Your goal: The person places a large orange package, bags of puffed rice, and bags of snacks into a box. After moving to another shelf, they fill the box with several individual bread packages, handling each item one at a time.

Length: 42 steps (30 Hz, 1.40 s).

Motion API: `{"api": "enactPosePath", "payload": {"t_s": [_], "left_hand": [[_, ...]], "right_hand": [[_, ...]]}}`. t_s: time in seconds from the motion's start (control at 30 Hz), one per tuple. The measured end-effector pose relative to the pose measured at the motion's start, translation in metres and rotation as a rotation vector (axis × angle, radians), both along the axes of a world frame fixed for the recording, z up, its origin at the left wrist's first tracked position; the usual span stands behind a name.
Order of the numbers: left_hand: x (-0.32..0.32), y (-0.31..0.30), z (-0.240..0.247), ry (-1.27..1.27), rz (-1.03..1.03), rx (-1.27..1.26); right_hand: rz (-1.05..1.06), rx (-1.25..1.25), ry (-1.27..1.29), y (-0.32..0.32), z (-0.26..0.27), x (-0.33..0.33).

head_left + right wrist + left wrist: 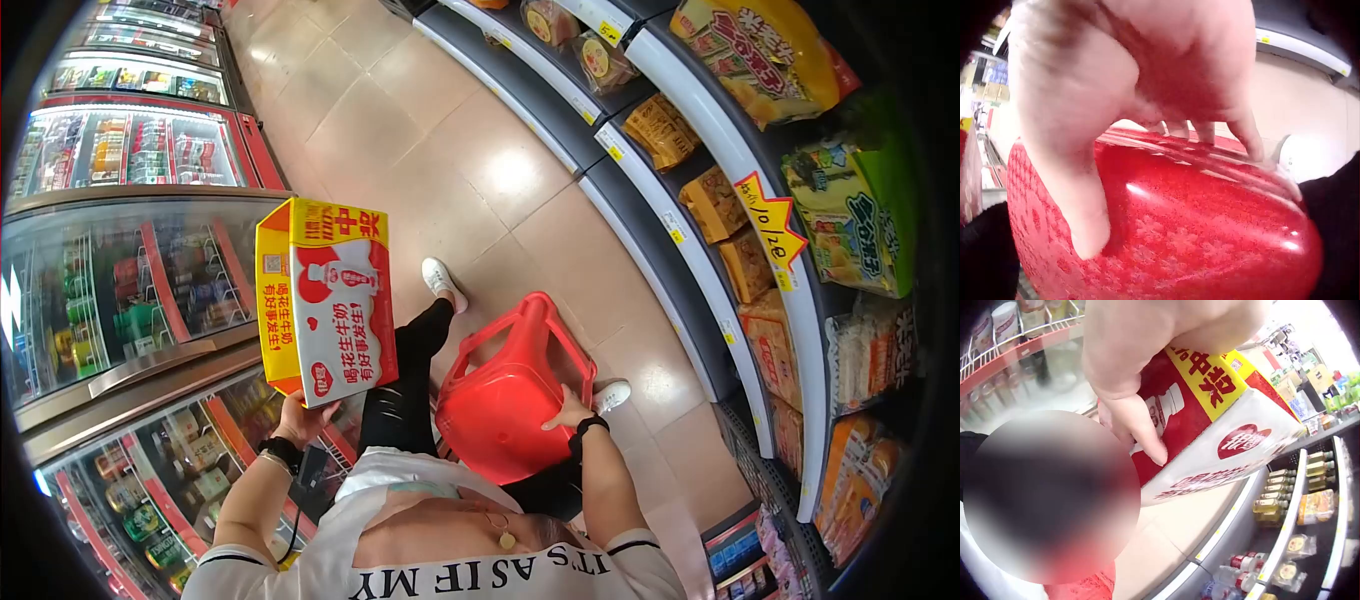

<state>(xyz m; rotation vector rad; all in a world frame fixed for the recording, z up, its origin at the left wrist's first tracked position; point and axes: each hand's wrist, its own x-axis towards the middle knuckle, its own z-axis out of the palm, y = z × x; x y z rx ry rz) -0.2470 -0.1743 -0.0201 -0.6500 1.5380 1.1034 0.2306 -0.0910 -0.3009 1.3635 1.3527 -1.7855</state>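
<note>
A red, white and yellow carton (345,300) stands upright in the left hand (303,420), which grips it at its lower end. The left wrist view shows the thumb of that hand (1141,381) lying across the red face of the carton (1210,419). The right hand (570,412) holds a red plastic stool (505,410) by the edge of its seat, with the legs pointing away from the body. In the right wrist view the right hand (1141,81) has its thumb on the patterned seat (1191,225) and its fingers over the edge.
Glass-door coolers (130,290) full of drinks line the left side, close to the carton. Curved shelves (660,180) with packaged food run along the right. Between them lies a tiled floor (420,130). Both white shoes (443,283) show near the stool.
</note>
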Motion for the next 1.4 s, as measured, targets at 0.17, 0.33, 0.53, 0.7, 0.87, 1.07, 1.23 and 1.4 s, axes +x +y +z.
{"api": "enactPosePath", "payload": {"t_s": [0.17,0.33,0.53,0.7,0.87,1.07,1.23,1.4], "left_hand": [[-0.020,-0.016,-0.016,-0.062,0.132,0.065],[-0.016,-0.013,-0.022,-0.104,0.165,0.082],[-0.028,-0.049,-0.032,-0.108,0.208,0.050],[-0.030,-0.068,-0.038,-0.087,0.271,0.081],[-0.047,-0.066,-0.039,0.026,0.302,0.114],[-0.066,-0.066,-0.046,0.026,0.274,0.090],[-0.096,-0.046,-0.048,0.054,0.283,0.111],[-0.141,-0.024,-0.053,0.004,0.304,0.175]], "right_hand": [[-0.126,-0.015,0.009,0.012,-0.004,0.001],[-0.395,-0.063,0.109,0.064,-0.010,0.024],[-0.656,-0.141,0.201,0.113,0.002,0.031],[-0.928,-0.267,0.315,0.147,0.014,-0.017],[-0.948,-0.206,0.413,0.189,0.005,-0.118],[-1.021,-0.260,0.491,0.240,-0.008,-0.261],[-1.108,-0.250,0.392,0.287,0.002,-0.380],[-1.145,-0.094,0.512,0.322,0.022,-0.445]]}}
